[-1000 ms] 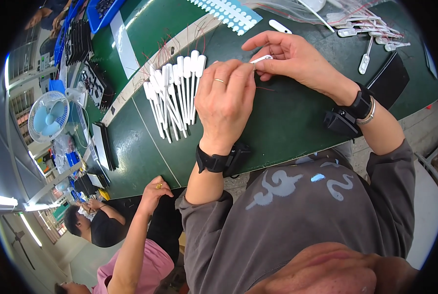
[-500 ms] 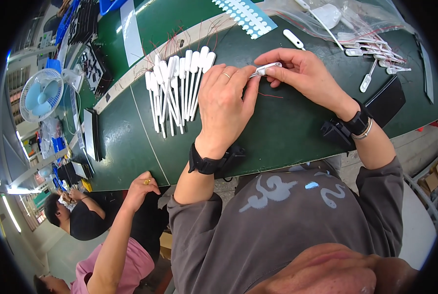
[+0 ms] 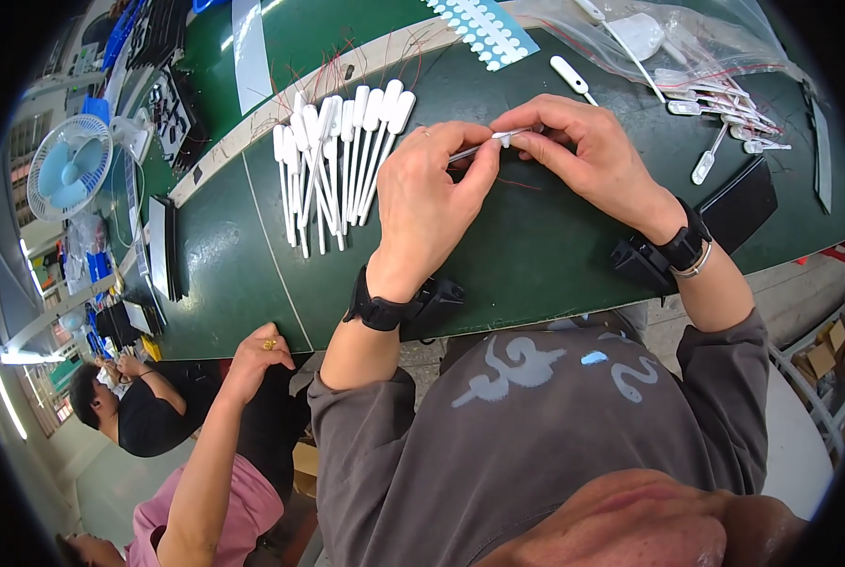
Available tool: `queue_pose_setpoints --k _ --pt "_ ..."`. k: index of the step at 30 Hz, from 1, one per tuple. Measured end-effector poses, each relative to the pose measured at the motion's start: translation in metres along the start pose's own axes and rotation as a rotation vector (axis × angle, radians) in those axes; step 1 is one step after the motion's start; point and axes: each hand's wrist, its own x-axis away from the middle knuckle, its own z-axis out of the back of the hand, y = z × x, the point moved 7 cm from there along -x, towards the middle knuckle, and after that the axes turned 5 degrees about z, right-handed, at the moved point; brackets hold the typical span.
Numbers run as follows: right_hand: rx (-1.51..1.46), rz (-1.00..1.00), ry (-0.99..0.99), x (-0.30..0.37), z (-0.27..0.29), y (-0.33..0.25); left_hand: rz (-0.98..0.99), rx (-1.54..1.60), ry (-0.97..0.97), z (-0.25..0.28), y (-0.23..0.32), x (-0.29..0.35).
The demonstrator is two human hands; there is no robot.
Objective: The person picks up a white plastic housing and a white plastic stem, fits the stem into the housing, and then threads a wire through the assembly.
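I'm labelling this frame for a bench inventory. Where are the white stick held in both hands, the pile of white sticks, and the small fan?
white stick (image 3: 484,146), head view, thin shaft between both hands.
pile of white sticks (image 3: 333,156), head view, middle of the heap.
small fan (image 3: 68,165), head view, grille centre.

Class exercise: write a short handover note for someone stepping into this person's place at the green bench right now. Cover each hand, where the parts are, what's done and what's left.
Left hand and right hand: both pinch one thin white stick over the green table.
Done: a fanned pile of white paddle sticks lies to the left.
Left: loose sticks in the clear bag at upper right, and one single stick beside it.
White dot sheet at the far edge.
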Motion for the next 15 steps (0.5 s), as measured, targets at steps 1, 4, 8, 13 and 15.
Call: queue_pose_setpoints --k 1,4,8,13,15 --pt "0.007 0.003 0.002 0.0002 -0.0002 -0.0004 0.005 0.01 -0.005 -0.0004 -0.0003 0.0" --pt "-0.014 -0.029 -0.002 0.0004 -0.0007 0.0013 -0.024 -0.042 0.025 -0.0007 0.0032 0.0011" --pt "0.001 -0.025 0.013 0.0009 -0.0017 0.0008 -0.01 -0.057 0.028 -0.0041 0.0022 0.0017" --pt "0.154 -0.009 -0.031 0.0011 -0.0013 0.001 0.027 -0.025 0.001 -0.008 -0.0017 0.0017" --pt "0.166 -0.009 -0.045 0.001 -0.0007 0.0012 0.041 -0.022 -0.01 -0.009 -0.0024 0.0019"
